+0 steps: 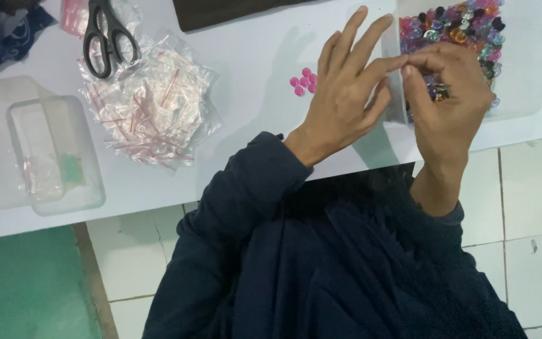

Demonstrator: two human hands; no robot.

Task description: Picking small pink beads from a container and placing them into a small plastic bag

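Whatever sits pinched between my right hand (450, 94) and left hand (346, 94) fingertips is too small to make out. My right palm hides part of the clear tray (522, 75) of coloured beads (453, 28). Pink beads (303, 81) lie loose on the white tabletop (252, 69), small zip bags (152, 103) and scissors (105, 37) well left; the tabletop's edge runs under my wrists.

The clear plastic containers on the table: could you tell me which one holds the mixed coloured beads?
The clear tray at the table's right end, behind the right hand, holds them. The lidded box at the left holds only small bags.
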